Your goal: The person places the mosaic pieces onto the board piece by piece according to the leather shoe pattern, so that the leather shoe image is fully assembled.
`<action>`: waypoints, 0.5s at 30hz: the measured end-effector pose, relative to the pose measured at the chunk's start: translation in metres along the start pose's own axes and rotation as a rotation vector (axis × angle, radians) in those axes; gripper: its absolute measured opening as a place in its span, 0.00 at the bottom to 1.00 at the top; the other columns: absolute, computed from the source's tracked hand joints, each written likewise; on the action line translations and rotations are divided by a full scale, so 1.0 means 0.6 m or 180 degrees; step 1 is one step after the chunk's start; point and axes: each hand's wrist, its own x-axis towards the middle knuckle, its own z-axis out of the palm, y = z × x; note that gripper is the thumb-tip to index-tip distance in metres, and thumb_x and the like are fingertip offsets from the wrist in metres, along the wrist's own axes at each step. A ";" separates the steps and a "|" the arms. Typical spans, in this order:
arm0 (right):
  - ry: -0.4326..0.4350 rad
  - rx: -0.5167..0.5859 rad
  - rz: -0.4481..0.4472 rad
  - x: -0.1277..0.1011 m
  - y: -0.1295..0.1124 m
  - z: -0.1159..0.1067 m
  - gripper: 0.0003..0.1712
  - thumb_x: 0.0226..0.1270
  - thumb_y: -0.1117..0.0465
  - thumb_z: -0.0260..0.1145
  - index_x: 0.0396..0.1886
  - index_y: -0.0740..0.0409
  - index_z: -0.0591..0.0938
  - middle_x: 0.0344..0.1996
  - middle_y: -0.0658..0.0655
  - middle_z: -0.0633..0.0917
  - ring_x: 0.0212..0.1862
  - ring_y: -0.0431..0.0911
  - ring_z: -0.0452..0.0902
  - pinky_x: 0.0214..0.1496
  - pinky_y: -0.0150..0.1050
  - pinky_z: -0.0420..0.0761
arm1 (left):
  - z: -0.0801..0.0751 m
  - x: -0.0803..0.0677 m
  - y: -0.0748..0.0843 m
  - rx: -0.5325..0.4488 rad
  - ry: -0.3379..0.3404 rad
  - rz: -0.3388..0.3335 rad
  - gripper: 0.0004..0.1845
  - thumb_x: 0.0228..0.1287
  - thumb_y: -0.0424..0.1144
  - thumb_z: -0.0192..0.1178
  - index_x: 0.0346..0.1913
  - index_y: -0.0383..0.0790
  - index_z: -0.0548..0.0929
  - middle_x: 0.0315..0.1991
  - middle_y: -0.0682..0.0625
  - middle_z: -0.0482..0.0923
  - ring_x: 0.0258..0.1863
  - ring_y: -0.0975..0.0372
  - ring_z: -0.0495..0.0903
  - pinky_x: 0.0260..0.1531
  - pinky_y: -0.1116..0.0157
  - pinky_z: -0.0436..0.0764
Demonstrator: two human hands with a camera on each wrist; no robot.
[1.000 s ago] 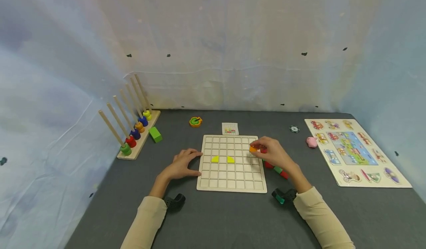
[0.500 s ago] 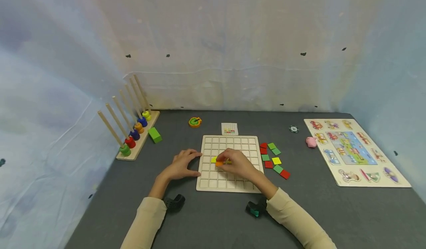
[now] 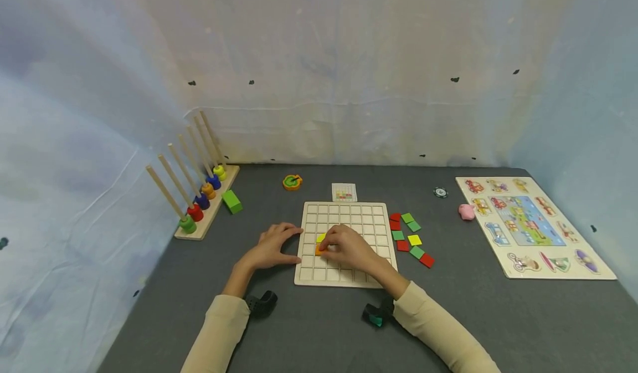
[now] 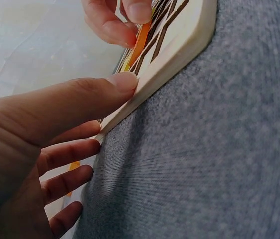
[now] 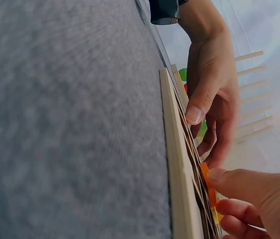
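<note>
My right hand (image 3: 349, 247) has a narrow grip on the orange tile (image 3: 319, 249), pinched over the left part of the grid board (image 3: 349, 213), just below a yellow tile (image 3: 321, 238). My left hand (image 3: 273, 245), fingers relaxed, touches the board's left edge on the desk (image 3: 309, 328).

I wear a long-sleeved cream knit top, its ribbed cuffs ending at both wrists. My bare left hand (image 3: 271, 246) and bare right hand (image 3: 351, 249) carry no rings. Under each wrist sits a small black strapped camera, the right one showing a teal patch.
</note>
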 end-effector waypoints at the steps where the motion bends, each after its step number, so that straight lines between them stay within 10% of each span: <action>1: -0.0005 0.0004 0.0001 -0.001 0.000 -0.001 0.05 0.54 0.59 0.72 0.32 0.52 0.87 0.33 0.49 0.82 0.39 0.42 0.74 0.42 0.37 0.74 | 0.000 0.000 0.000 -0.0004 -0.0002 -0.0002 0.38 0.51 0.54 0.68 0.65 0.47 0.70 0.60 0.47 0.66 0.58 0.51 0.62 0.51 0.43 0.59; 15: 0.0207 -0.0069 0.0016 -0.005 0.004 0.010 0.05 0.54 0.59 0.72 0.32 0.50 0.87 0.33 0.48 0.81 0.38 0.41 0.73 0.39 0.36 0.74 | 0.000 0.002 -0.001 0.0004 -0.0017 -0.0016 0.38 0.51 0.55 0.68 0.65 0.47 0.70 0.60 0.48 0.66 0.58 0.51 0.62 0.53 0.42 0.58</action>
